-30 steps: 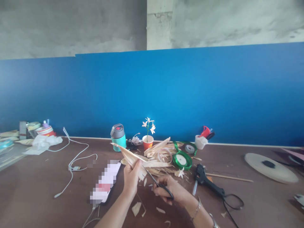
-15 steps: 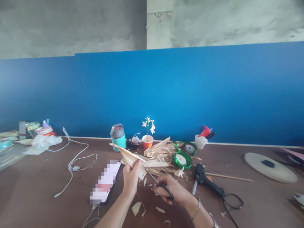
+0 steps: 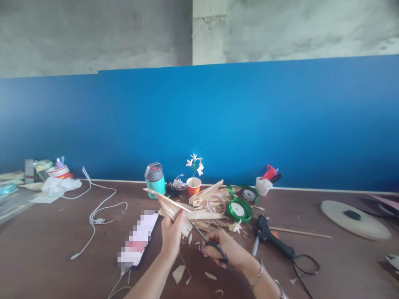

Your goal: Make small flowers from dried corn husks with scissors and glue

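On my remote feed, left hand [image 3: 171,233] pinching a pale husk [image 3: 167,203], right hand [image 3: 225,248] gripping dark scissors [image 3: 204,238], blades at the husk, phone [image 3: 141,237] to the left.

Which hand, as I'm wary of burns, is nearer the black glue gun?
The right. The right hand, holding the scissors, is left of the glue gun, apart from it; the left hand, gripping a pale husk, is farther left.
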A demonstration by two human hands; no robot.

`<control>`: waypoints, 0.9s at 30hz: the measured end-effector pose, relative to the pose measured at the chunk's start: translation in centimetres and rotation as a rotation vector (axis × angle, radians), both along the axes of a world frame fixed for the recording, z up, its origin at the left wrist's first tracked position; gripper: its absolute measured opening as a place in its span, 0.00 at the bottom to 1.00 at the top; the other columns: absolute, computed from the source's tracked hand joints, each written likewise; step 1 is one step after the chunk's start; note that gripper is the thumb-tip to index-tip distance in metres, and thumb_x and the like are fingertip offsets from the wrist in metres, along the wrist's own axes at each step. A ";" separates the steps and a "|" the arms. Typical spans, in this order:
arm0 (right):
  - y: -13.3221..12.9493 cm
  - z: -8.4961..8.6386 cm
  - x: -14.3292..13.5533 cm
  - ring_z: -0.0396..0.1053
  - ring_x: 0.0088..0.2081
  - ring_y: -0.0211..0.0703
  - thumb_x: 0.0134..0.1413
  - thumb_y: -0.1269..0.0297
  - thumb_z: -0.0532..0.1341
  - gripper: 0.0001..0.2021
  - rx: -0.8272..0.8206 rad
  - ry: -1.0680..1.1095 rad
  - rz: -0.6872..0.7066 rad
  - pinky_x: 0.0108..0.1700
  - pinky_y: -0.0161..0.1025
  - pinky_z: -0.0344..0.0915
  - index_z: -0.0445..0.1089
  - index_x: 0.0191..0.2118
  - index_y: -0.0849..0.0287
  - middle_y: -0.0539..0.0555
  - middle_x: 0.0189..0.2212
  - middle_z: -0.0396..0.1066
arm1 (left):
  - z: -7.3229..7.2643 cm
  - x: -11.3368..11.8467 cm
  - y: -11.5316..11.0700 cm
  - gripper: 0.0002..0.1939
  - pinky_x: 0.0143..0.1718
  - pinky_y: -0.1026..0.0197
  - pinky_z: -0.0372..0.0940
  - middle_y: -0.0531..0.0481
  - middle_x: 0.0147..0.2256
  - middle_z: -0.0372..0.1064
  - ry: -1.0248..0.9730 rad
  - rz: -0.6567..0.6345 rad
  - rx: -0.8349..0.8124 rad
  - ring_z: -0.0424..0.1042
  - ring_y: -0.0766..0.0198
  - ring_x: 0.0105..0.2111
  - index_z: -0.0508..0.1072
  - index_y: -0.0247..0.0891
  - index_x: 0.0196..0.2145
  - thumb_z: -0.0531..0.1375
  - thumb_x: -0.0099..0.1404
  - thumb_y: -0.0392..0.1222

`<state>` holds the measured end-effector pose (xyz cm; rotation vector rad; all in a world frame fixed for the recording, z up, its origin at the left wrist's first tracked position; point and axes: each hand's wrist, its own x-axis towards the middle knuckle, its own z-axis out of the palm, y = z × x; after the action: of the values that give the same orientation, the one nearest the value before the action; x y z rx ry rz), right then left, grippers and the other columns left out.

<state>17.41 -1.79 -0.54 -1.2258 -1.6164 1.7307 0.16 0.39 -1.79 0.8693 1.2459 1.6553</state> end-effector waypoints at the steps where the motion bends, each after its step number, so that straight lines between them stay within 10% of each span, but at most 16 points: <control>1: 0.0 -0.1 0.0 0.51 0.10 0.26 0.42 0.62 0.65 0.10 0.004 0.003 0.002 0.12 0.26 0.45 0.67 0.26 0.62 0.41 0.10 0.58 | 0.1 0.0 0.0 0.19 0.25 0.64 0.63 0.48 0.23 0.74 0.005 -0.004 -0.002 0.72 0.58 0.25 0.76 0.31 0.32 0.65 0.51 0.51; 27: 0.3 -0.5 0.4 0.53 0.11 0.26 0.42 0.64 0.64 0.08 0.033 -0.030 0.000 0.12 0.26 0.46 0.69 0.28 0.64 0.43 0.13 0.60 | 1.0 -0.1 0.2 0.17 0.24 0.65 0.62 0.52 0.21 0.72 -0.135 -0.132 -0.008 0.70 0.64 0.22 0.75 0.32 0.31 0.68 0.48 0.48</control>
<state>17.77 -1.49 -1.04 -1.2417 -1.6550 1.6870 0.07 0.61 -0.76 0.8036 1.0799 1.5758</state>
